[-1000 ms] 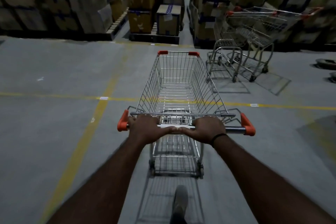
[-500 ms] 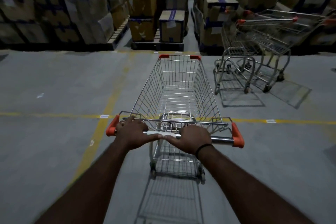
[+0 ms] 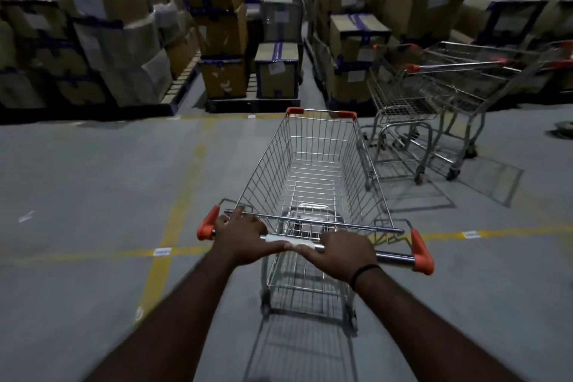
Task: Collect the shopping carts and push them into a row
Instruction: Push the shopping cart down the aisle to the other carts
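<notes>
An empty wire shopping cart [image 3: 313,164] with orange corner caps stands on the grey floor in front of me, pointing away. My left hand [image 3: 240,236] grips the left part of its handle bar. My right hand [image 3: 344,253], with a black band at the wrist, grips the bar right of the middle. A cluster of nested shopping carts [image 3: 434,102] with red handles stands ahead to the right, just beyond the front right corner of my cart.
Stacks of taped cardboard boxes on pallets [image 3: 251,68] line the far side, with a narrow aisle between them. Yellow floor lines [image 3: 173,217] cross under the cart. A dark round object [image 3: 562,130] lies on the floor at the far right.
The cart and I have rolled forward towards the boxes. The nested carts at the right are now closer and larger. Both hands keep their hold on the handle.
</notes>
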Motion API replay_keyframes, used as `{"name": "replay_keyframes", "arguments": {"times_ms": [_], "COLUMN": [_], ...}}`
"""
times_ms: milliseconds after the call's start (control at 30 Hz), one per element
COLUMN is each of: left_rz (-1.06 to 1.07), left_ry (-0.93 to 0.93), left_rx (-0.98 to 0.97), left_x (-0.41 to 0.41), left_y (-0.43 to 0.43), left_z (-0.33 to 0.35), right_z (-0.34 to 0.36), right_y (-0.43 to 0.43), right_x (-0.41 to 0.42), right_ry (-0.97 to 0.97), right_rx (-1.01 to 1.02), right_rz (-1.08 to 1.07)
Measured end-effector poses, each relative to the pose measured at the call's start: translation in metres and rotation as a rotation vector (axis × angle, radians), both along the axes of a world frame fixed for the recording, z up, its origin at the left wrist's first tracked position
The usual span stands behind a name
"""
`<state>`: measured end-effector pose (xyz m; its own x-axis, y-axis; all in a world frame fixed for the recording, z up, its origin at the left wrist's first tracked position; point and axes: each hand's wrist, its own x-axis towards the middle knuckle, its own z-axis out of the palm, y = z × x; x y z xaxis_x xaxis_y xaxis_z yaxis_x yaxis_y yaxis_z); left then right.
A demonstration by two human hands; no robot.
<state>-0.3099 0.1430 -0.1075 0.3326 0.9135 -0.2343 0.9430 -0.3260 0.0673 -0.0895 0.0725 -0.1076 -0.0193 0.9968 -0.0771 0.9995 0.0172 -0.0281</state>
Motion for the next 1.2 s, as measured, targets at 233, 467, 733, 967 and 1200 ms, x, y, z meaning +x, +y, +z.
{"name": "replay_keyframes", "arguments": {"times_ms": [233,467,733,967,1200], "left_rz": [-0.107,-0.111,-0.090,-0.040,-0.024], "left_ry": [-0.019,-0.024,-0.008,-0.035,-0.043], "left_rx": [-0.001,0.028,0.042,0.034,0.061], "left_x": [0.006,0.051,0.128,0.186,0.232], "left_y": [0.097,0.187,0.309,0.405,0.484], "left_z": [0.000,-0.007,-0.006,-0.004,-0.005], "right_z": [0.006,0.000,-0.002,0.002,0.004], "right_y": [0.077,0.167,0.297,0.397,0.484], "right_x": [0.001,0.047,0.129,0.191,0.238], "right_ry": [0.032,-0.004,-0.042,-0.012,-0.044], "right_rx": [-0.018,-0.008,0.032,0.017,0.004], "right_rz": [-0.079,-0.111,-0.070,-0.005,0.005]}}
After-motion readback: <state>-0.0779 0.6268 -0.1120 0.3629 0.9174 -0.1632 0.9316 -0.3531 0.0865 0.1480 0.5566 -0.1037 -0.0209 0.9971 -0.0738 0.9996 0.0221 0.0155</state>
